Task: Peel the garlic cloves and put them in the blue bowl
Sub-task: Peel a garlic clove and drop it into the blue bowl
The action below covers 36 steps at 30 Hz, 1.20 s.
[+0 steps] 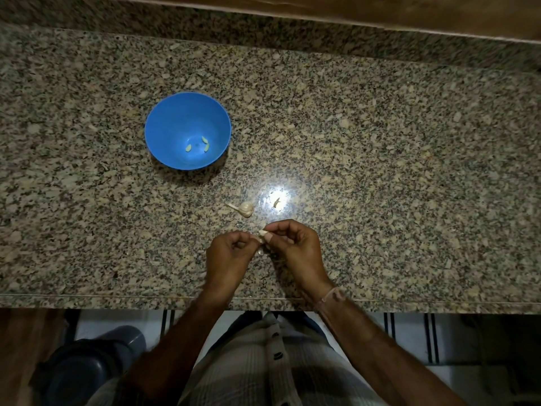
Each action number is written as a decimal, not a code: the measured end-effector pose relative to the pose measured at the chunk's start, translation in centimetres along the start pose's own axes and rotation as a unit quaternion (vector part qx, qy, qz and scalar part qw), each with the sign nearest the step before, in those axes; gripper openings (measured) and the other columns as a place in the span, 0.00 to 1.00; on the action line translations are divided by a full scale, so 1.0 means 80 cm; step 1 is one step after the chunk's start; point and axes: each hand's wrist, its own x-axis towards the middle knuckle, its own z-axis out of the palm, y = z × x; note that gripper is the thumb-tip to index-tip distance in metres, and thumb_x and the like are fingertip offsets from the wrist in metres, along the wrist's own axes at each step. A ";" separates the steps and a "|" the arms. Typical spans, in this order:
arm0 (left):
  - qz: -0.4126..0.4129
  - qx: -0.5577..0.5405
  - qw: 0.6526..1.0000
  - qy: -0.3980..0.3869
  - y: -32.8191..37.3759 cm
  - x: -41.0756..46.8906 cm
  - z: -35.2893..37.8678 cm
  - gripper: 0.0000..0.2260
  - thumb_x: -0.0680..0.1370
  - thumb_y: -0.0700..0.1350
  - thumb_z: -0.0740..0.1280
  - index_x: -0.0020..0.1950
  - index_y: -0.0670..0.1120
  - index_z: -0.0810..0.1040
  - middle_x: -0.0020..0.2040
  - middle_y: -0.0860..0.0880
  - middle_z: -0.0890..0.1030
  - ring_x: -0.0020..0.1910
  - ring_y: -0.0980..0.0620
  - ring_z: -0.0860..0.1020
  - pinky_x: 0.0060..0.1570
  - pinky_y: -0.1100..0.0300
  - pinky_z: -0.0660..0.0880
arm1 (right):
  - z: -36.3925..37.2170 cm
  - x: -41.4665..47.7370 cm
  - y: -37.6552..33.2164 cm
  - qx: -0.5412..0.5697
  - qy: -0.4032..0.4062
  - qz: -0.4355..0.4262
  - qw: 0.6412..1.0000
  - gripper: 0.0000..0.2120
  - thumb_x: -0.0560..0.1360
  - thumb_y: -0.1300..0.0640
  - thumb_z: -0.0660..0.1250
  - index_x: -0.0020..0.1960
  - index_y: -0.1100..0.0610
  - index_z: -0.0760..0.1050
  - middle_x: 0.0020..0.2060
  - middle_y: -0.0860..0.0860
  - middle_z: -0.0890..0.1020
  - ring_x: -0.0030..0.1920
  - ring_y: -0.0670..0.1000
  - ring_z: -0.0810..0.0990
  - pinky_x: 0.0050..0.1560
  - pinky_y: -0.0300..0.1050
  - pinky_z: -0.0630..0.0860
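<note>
The job looks partly done. Three peeled cloves (207, 147) lie in the bottom of the one blue bowl (164, 118), which stands on the granite counter (380, 142) well apart from the hands, up and to the left. A fourth clove (262, 233) is being worked on, held just above the counter near its front edge. The left hand (231, 253) pinches one end with curled fingers, and the right hand (295, 247) nips the other between thumb and forefinger, apparently pulling at the skin; how much skin is off cannot be told. One partial garlic bulb (245, 208) with its stem lies just beyond the hands, so more cloves probably remain. One small pale piece (277, 202) sits in the glare beside it; whether it is a clove or a peel is unclear.
</note>
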 end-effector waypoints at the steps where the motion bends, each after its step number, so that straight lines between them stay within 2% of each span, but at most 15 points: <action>1: 0.010 0.005 1.000 0.006 -0.001 0.000 0.000 0.05 0.79 0.44 0.74 0.44 0.47 0.87 0.33 0.51 0.83 0.31 0.57 0.78 0.37 0.60 0.73 | -0.001 0.001 0.002 -0.006 0.002 0.002 1.000 0.04 0.77 0.68 0.74 0.51 0.63 0.84 0.45 0.58 0.87 0.47 0.56 0.86 0.56 0.58 0.85; 6: 0.063 0.000 0.998 -0.005 -0.001 -0.001 -0.003 0.04 0.81 0.44 0.72 0.53 0.49 0.86 0.42 0.51 0.87 0.43 0.51 0.86 0.45 0.54 0.82 | -0.004 0.001 0.005 -0.034 -0.009 -0.003 0.999 0.04 0.77 0.67 0.74 0.51 0.63 0.85 0.45 0.58 0.88 0.48 0.58 0.87 0.57 0.60 0.85; 9: 0.074 0.007 0.997 -0.008 -0.002 0.002 -0.005 0.04 0.81 0.42 0.72 0.52 0.47 0.86 0.43 0.51 0.87 0.44 0.51 0.86 0.46 0.53 0.82 | -0.002 -0.001 0.002 -0.018 -0.017 0.002 1.000 0.05 0.77 0.68 0.73 0.53 0.64 0.85 0.47 0.60 0.88 0.52 0.63 0.87 0.58 0.59 0.84; 13: 0.074 0.016 0.997 -0.011 0.000 0.003 -0.007 0.04 0.80 0.41 0.72 0.52 0.47 0.86 0.42 0.52 0.87 0.42 0.53 0.85 0.45 0.56 0.81 | 0.000 0.000 0.003 -0.008 -0.015 0.016 1.000 0.07 0.77 0.68 0.72 0.52 0.61 0.86 0.47 0.60 0.88 0.53 0.67 0.85 0.59 0.63 0.83; 15: 0.076 0.026 0.997 -0.006 0.000 0.001 -0.005 0.04 0.80 0.41 0.72 0.51 0.48 0.86 0.42 0.53 0.87 0.42 0.55 0.85 0.44 0.58 0.80 | -0.001 0.001 0.001 -0.038 -0.011 0.007 0.999 0.07 0.77 0.70 0.72 0.51 0.61 0.86 0.46 0.59 0.88 0.50 0.62 0.87 0.56 0.59 0.83; 17: 0.067 0.014 0.998 -0.007 0.000 0.000 -0.003 0.04 0.80 0.41 0.73 0.52 0.48 0.86 0.42 0.52 0.87 0.43 0.54 0.85 0.45 0.55 0.81 | -0.001 0.002 0.000 -0.070 -0.013 -0.013 0.997 0.07 0.76 0.71 0.72 0.50 0.62 0.85 0.44 0.57 0.88 0.45 0.56 0.86 0.52 0.56 0.84; 20: 0.055 -0.032 0.998 -0.019 0.000 -0.002 -0.003 0.03 0.79 0.41 0.74 0.52 0.47 0.86 0.42 0.50 0.87 0.44 0.51 0.86 0.48 0.53 0.83 | 0.001 0.001 0.000 -0.072 -0.015 -0.025 0.997 0.05 0.76 0.69 0.74 0.50 0.63 0.85 0.43 0.55 0.88 0.44 0.51 0.86 0.49 0.49 0.85; 22: 0.055 -0.047 0.997 -0.017 0.000 -0.002 -0.003 0.03 0.80 0.41 0.73 0.51 0.47 0.86 0.43 0.49 0.88 0.44 0.49 0.87 0.48 0.53 0.83 | 0.002 0.000 0.001 -0.068 -0.020 -0.029 0.997 0.05 0.76 0.69 0.74 0.52 0.63 0.85 0.46 0.54 0.89 0.48 0.51 0.87 0.53 0.45 0.84; 25: 0.053 -0.041 0.998 -0.004 -0.002 0.002 -0.005 0.04 0.80 0.39 0.72 0.51 0.47 0.85 0.42 0.50 0.87 0.43 0.51 0.86 0.44 0.58 0.81 | 0.003 -0.001 0.003 -0.045 -0.026 -0.027 0.998 0.07 0.78 0.69 0.72 0.54 0.63 0.86 0.49 0.54 0.89 0.53 0.55 0.88 0.58 0.50 0.84; 31: 0.070 0.005 0.998 0.003 -0.006 0.001 -0.002 0.05 0.79 0.41 0.73 0.50 0.50 0.85 0.43 0.51 0.87 0.44 0.51 0.86 0.48 0.49 0.84 | 0.005 -0.002 0.003 0.025 -0.012 0.033 0.999 0.07 0.77 0.71 0.72 0.53 0.65 0.85 0.47 0.59 0.88 0.48 0.54 0.87 0.56 0.51 0.84; 36: 0.076 0.005 0.997 0.003 -0.003 -0.001 0.000 0.04 0.79 0.42 0.74 0.50 0.50 0.86 0.43 0.52 0.87 0.44 0.54 0.86 0.49 0.51 0.84 | 0.006 -0.003 0.002 0.059 -0.015 0.032 0.998 0.07 0.76 0.72 0.72 0.54 0.69 0.82 0.46 0.59 0.88 0.47 0.52 0.87 0.52 0.45 0.83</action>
